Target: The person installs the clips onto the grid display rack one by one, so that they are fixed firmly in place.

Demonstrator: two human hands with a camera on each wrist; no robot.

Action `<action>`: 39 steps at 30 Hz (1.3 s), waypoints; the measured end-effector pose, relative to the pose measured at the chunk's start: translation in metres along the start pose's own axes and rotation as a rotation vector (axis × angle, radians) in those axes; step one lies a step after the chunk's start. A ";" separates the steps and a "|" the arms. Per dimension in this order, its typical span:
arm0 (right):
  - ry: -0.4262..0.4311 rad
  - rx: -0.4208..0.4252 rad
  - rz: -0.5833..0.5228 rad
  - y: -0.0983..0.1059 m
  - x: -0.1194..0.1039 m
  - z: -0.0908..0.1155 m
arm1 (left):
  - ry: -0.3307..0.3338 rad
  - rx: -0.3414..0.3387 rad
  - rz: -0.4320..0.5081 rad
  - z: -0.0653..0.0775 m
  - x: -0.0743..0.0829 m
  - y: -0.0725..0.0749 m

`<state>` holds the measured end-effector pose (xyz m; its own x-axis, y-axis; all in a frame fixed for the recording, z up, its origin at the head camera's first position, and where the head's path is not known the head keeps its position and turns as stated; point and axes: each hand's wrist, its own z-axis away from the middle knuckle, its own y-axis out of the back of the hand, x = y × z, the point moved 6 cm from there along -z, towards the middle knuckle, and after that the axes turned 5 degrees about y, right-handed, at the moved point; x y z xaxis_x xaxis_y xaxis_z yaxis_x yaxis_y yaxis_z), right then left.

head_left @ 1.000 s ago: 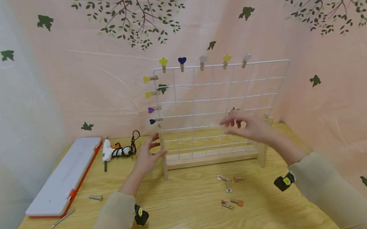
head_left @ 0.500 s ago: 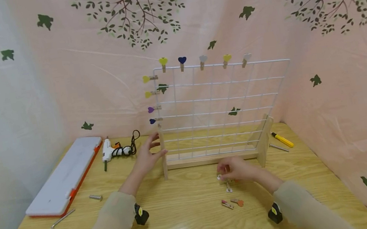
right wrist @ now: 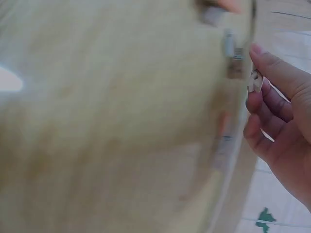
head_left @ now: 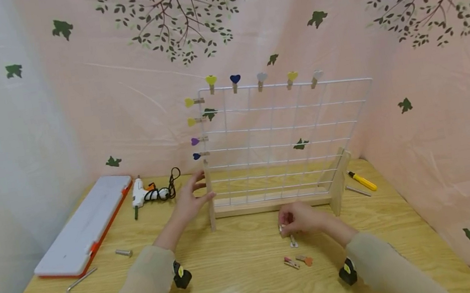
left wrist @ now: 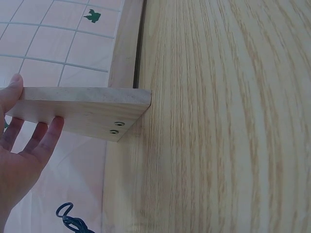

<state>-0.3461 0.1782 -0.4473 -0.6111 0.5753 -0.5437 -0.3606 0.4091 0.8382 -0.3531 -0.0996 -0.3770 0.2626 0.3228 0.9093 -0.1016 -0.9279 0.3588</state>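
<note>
A white wire grid [head_left: 345, 80] stands upright in a wooden base. My left hand [head_left: 188, 203] grips the base's left side board [left wrist: 87, 107], thumb on one face and fingers on the other. Low in front of the base, my right hand [head_left: 304, 217] pinches a small wooden clothespin [right wrist: 253, 83] between thumb and fingertips. Its other end is hidden. Beside that hand lies a clothespin with a white heart [head_left: 293, 243]. Nearer me are a pink-tipped clothespin [head_left: 291, 263] and one with an orange heart [head_left: 305, 260]. Several heart clothespins are clipped along the grid's top and left edges.
On the left lie a white and orange case [head_left: 85, 227], a glue gun [head_left: 139, 193] with black cord, a bolt [head_left: 124, 252] and a hex key [head_left: 81, 281]. Right of the base are a yellow-handled tool [head_left: 363, 181] and a metal rod [head_left: 358, 191].
My right hand has come down from in front of the grid to the clothespins on the table and now pinches one. The left hand stays on the side board.
</note>
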 end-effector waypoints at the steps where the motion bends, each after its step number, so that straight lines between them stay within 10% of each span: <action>1: 0.011 0.010 -0.002 0.005 -0.004 0.001 | -0.001 0.001 -0.001 0.000 0.000 0.000; 11: 0.070 0.137 -0.040 0.085 -0.052 0.011 | 0.004 0.002 0.006 0.000 0.001 0.000; 20: 0.160 0.470 0.023 0.199 -0.107 0.038 | 0.012 -0.002 0.015 -0.007 -0.013 0.000; 32: 0.522 0.886 -0.482 0.309 -0.128 0.061 | 0.007 0.012 -0.010 -0.014 -0.029 -0.001; 39: 0.345 1.051 -0.308 0.330 -0.113 0.059 | 0.006 0.006 -0.002 -0.014 -0.028 -0.001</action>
<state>-0.3543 0.2903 -0.1117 -0.8178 0.1901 -0.5431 0.1389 0.9812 0.1342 -0.3740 -0.1049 -0.4003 0.2567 0.3257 0.9100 -0.0952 -0.9284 0.3592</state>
